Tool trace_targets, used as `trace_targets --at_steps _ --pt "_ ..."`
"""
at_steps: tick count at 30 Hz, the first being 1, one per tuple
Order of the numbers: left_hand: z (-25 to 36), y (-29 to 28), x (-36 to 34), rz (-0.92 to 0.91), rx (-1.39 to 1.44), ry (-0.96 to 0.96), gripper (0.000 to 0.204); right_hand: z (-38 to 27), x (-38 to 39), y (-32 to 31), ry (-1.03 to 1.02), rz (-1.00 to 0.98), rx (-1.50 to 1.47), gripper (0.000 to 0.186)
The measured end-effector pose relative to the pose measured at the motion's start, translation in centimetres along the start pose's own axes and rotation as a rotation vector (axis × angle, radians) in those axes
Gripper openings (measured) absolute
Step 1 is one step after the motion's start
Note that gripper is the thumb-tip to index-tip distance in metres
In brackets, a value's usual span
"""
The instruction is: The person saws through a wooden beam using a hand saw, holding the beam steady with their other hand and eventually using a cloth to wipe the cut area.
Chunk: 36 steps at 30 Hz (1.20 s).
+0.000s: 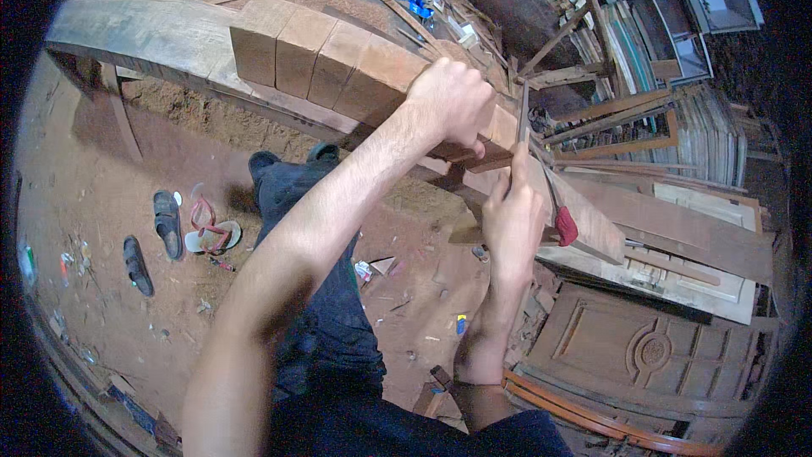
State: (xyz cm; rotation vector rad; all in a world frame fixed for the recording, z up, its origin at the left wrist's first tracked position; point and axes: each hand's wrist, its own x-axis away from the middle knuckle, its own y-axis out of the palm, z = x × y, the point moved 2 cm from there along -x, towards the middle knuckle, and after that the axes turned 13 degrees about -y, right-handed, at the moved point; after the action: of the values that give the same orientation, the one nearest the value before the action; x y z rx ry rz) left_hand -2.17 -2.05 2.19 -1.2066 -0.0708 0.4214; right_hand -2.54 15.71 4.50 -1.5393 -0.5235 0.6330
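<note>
A row of squared wooden blocks (pixel 326 59) lies along a long timber bench (pixel 144 30). My left hand (pixel 452 101) reaches across to the right end of the row. Its fingers are closed over a wooden block (pixel 501 129), with the thumb on the near side. My right hand (pixel 514 203) is just to the right and nearer, closed on a long, thin, straight metal tool (pixel 523 110) that points away from me beside the block's end. Its kind cannot be made out, and my fingers hide its lower part. Close to the right wrist, a red cloth-like piece (pixel 566 226) lies on the bench.
A carved wooden door panel (pixel 651 347) and other boards (pixel 677 220) are stacked at the right. Sandals (pixel 167 224) lie on the dirt floor at the left. Scraps and litter (pixel 414 4) are strewn beyond the bench. A window-like frame (pixel 651 0) leans at the far right.
</note>
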Motion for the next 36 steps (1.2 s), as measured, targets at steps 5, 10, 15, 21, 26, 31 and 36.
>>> trace_targets --at_steps 5,10,15,21,26,31,36 --pt "0.3 0.4 0.0 0.041 0.009 0.013 0.065 1.2 7.8 -0.4 -0.064 0.08 -0.12 0.061" --pt "0.3 0.3 0.3 0.08 0.02 0.039 0.062 1.4 6.6 -1.5 -0.036 0.035 -0.097 0.062" --pt "-0.4 1.3 -0.1 0.08 0.082 0.038 0.069 0.9 1.4 -0.1 -0.024 0.043 -0.037 0.063" --pt "0.3 1.2 -0.5 0.036 0.018 0.009 0.068 0.2 9.3 -0.4 -0.027 0.077 -0.174 0.06" --pt "0.2 0.9 0.0 0.06 0.02 0.04 0.068 -0.2 6.7 -1.0 0.027 0.018 -0.062 0.068" --pt "-0.2 0.8 -0.3 0.071 0.045 0.051 0.069 0.8 0.6 0.3 0.002 0.003 0.007 0.071" --pt "0.3 0.5 -0.2 -0.012 0.019 0.024 0.068 -0.1 7.7 -0.7 0.003 0.014 -0.104 0.065"
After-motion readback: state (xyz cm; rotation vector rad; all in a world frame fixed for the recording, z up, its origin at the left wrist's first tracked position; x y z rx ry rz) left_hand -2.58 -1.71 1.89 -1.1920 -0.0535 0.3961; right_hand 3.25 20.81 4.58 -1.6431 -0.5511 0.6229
